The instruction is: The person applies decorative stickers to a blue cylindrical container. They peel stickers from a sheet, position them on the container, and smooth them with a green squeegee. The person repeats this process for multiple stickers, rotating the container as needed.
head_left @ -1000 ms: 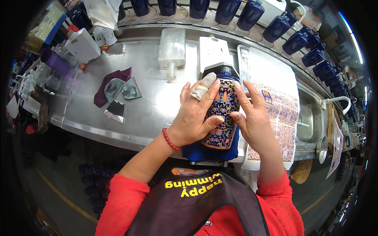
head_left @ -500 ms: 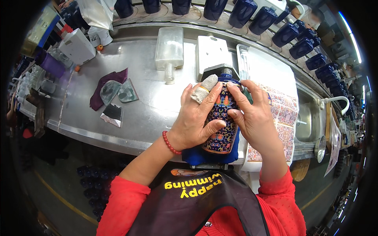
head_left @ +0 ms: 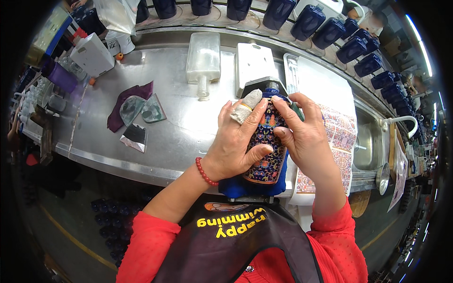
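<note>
A dark blue bottle (head_left: 265, 162) with a colourful floral decal over its front lies in front of me, its neck pointing away. It rests on a blue cloth (head_left: 236, 187) at the bench's near edge. My left hand (head_left: 233, 144) grips its left side, the thumb across the decal; one finger wears a grey cloth wrap (head_left: 251, 99) held by a band. On the other side my right hand (head_left: 306, 141) has its fingertips at the bottle's shoulder and its thumb on the decal. The bottle's sides are partly hidden by my hands.
Printed decal sheets (head_left: 339, 132) lie to the right, beside a sink (head_left: 370, 148). Beyond the bottle stand a white block (head_left: 255, 63) and a clear bottle (head_left: 204, 59). Purple and green cloth pieces (head_left: 132, 111) lie left. Blue bottles (head_left: 306, 22) line a conveyor at the back.
The blue bottles on the conveyor have shifted to the right. My hands have moved only slightly on the decorated bottle, which stays in place.
</note>
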The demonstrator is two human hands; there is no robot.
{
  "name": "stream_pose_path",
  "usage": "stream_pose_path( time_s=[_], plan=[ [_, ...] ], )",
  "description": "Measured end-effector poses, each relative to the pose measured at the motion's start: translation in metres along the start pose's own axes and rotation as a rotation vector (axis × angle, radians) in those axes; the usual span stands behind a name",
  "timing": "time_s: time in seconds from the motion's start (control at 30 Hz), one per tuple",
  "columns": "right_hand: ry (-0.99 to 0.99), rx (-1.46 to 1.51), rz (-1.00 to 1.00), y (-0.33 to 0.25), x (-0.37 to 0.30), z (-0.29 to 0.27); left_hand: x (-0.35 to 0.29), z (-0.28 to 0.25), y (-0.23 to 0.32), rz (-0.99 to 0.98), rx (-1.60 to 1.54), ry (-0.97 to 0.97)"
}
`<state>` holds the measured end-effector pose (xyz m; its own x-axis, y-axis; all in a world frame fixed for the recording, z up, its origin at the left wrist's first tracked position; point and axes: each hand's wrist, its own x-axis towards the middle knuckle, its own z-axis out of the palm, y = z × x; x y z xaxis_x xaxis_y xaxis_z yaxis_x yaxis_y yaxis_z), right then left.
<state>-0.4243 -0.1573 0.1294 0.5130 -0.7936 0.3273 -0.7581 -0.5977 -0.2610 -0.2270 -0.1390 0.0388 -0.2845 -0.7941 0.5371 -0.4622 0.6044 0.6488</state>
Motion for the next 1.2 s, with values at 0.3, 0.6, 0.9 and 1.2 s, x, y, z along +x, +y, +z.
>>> stream_pose_path(
  time_s=[0.3,0.6,0.9,1.2],
  plan=[
    [-0.048,-0.004,0.027,-0.001,0.0,-0.003,0.001,-0.001,0.001,0.004,-0.003,0.01],
    [0.0,0.065,0.027,0.008,-0.007,0.003,0.019,-0.017,0.003,0.05,0.076,0.021],
    [0.005,0.089,0.017,0.013,-0.01,0.003,0.027,-0.022,-0.001,0.099,0.204,0.012],
    [0.002,0.089,0.028,0.011,-0.012,0.002,0.025,-0.02,-0.002,0.076,0.13,0.07]
  ],
)
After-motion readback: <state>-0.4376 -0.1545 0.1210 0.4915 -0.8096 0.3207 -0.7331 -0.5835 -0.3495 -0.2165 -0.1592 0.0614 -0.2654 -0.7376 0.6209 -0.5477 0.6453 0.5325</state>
